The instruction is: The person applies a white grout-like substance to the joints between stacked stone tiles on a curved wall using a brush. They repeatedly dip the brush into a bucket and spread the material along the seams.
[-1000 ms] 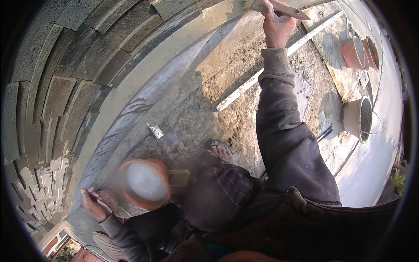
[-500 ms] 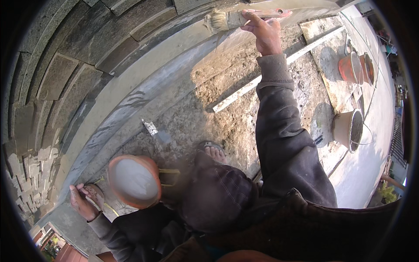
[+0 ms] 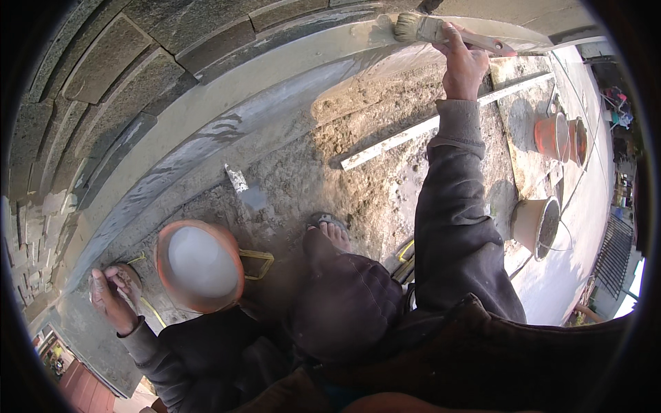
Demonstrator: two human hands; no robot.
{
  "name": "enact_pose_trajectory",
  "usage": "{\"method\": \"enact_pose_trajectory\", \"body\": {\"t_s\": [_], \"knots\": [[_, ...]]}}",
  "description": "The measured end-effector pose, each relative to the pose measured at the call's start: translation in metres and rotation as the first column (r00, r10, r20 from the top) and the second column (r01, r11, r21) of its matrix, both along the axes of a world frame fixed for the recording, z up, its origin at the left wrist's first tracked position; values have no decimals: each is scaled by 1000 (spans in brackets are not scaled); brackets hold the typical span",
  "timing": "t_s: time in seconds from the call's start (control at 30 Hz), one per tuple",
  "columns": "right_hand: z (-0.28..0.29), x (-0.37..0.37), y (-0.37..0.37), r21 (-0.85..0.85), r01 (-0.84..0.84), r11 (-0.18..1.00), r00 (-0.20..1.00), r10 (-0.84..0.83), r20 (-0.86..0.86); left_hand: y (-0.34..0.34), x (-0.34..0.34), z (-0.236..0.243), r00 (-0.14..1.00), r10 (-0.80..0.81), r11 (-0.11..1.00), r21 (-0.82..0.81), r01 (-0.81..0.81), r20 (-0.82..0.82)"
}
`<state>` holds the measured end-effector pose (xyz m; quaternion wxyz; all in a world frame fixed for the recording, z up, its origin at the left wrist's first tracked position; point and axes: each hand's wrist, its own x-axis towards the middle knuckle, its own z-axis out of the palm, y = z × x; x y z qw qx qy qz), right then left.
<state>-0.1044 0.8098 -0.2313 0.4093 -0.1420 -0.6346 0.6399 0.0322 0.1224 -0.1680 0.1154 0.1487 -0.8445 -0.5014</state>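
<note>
My right hand (image 3: 465, 67) grips the handle of a wide paintbrush (image 3: 432, 30) at the far side. The pale bristles point left and touch the smooth, cream-coloured wall band (image 3: 289, 65) below the stone cladding. My left hand (image 3: 112, 294) is off at the lower left near the wall, its fingers loosely bent and apart, with nothing seen in them. Beside it stands a small round container (image 3: 131, 279), partly hidden by the fingers. An orange bucket (image 3: 237, 256) holding whitish liquid is between my left arm and my leg.
Stone cladding (image 3: 110, 62) covers the wall on the left. A long white bar (image 3: 392, 141) lies on the rough ground. Orange buckets (image 3: 551, 136) and a grey bucket (image 3: 530, 224) stand at the right. A whitish flat scrap (image 3: 235, 177) lies near my sandalled foot (image 3: 330, 233).
My right hand and the paintbrush have moved to the right along the wall band. My left hand appears slightly further left and higher. The whole view has shifted a little.
</note>
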Motion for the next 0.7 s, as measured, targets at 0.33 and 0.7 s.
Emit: {"method": "enact_pose_trajectory", "body": {"t_s": [0.33, 0.7], "knots": [[-19, -11, -66, -73, -164, 984, 979, 172, 113, -29, 50, 18, 1000, -31, 996, 80, 31, -5], [-13, -1, -283, 45, -426, 904, 896, 414, 161, 2, 82, 54, 953, -293, 956, -12, 293, -74]]}}
